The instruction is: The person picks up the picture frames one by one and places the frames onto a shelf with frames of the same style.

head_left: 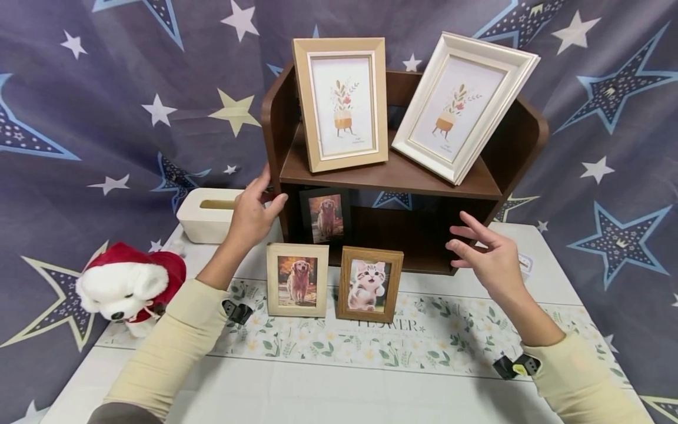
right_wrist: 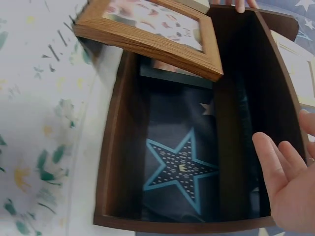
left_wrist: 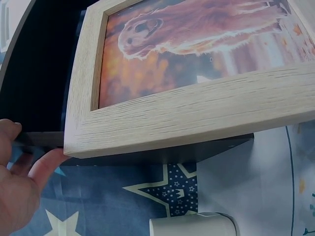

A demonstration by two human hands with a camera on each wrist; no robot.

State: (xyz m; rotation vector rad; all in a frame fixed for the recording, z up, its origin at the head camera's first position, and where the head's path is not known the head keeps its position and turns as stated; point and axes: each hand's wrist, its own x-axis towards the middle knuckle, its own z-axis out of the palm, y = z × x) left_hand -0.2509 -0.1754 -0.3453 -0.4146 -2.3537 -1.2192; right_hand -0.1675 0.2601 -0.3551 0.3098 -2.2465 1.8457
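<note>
A brown wooden shelf (head_left: 402,171) stands upright at the back of the table. My left hand (head_left: 254,209) grips its left side panel; the left wrist view shows fingers and thumb (left_wrist: 47,169) on either side of the panel's edge. Near the right panel, my right hand (head_left: 489,256) hovers with fingers loosely spread and nothing held. On top, a tan frame (head_left: 346,159) stands at left and a white frame (head_left: 424,156) leans tilted at right. A dark frame (head_left: 325,218) sits inside the lower compartment at left. A pale wood dog-photo frame (head_left: 271,282) and a brown kitten-photo frame (head_left: 343,288) stand in front.
A white tissue box (head_left: 203,227) is behind my left forearm. To the left sits a white plush dog (head_left: 124,282) in a red hat. A floral runner (head_left: 424,347) crosses the white table. Behind the shelf hangs a star-patterned curtain (head_left: 201,70).
</note>
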